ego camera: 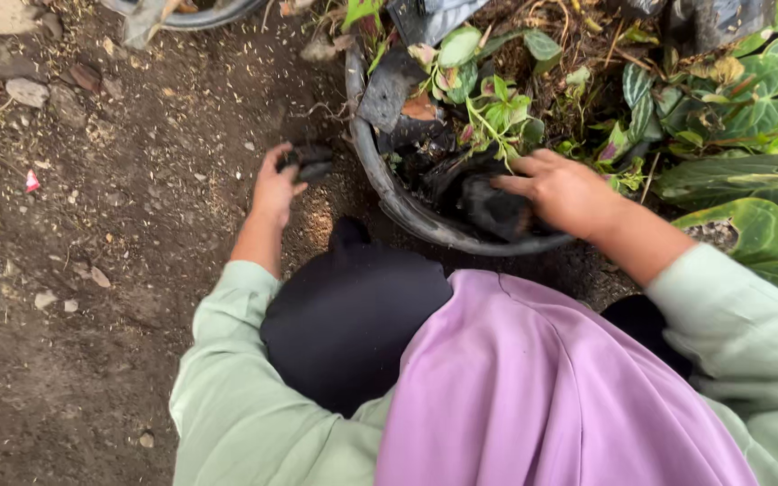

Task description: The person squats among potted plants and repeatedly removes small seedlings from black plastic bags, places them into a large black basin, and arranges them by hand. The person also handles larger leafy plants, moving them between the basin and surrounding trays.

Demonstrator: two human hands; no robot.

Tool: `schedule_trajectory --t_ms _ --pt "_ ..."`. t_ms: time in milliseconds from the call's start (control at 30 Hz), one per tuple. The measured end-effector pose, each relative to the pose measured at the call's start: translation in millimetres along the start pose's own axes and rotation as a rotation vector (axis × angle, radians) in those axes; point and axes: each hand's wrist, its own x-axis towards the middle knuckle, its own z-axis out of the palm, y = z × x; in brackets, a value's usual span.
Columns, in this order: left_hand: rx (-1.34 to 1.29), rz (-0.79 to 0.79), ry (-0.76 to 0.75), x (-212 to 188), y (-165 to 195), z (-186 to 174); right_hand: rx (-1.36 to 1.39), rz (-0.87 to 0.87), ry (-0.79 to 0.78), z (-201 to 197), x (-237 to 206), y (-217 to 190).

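Observation:
My left hand point(276, 184) is closed around a small dark crumpled piece of black plastic point(311, 164) just above the bare soil, left of a round dark pot point(380, 180). My right hand point(562, 191) reaches into the pot and grips a larger torn black plastic bag point(488, 207) lying against the pot's near rim. A small green plant point(497, 112) with pale pinkish leaves stands in the pot behind my right hand. Light green sleeves cover both arms.
Brown soil with small stones point(24, 90) and a red scrap point(31, 182) lies to the left. Broad green leaves point(749, 180) crowd the right side. Another round container's rim point(200, 13) shows at the top. Purple and black cloth covers my lap.

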Motion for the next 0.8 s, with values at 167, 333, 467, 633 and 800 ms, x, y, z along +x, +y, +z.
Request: schedule_trajectory --t_ms 167,333,467,633,800 --pt "0.347 0.1 0.13 7 -16 4 -0.1 0.276 0.008 -47 -40 53" --pt "0.828 0.216 0.224 4 -10 -5 -0.382 0.391 0.069 -44 -34 104" --pt "0.799 0.491 0.352 -20 11 -14 -0.634 0.372 0.237 -47 -15 67" --pt "0.596 1.002 0.299 -65 62 18 -0.021 -0.092 0.264 -23 52 -33" --pt "0.892 1.459 -0.087 -83 116 69 -0.456 -0.322 0.219 32 91 -47"
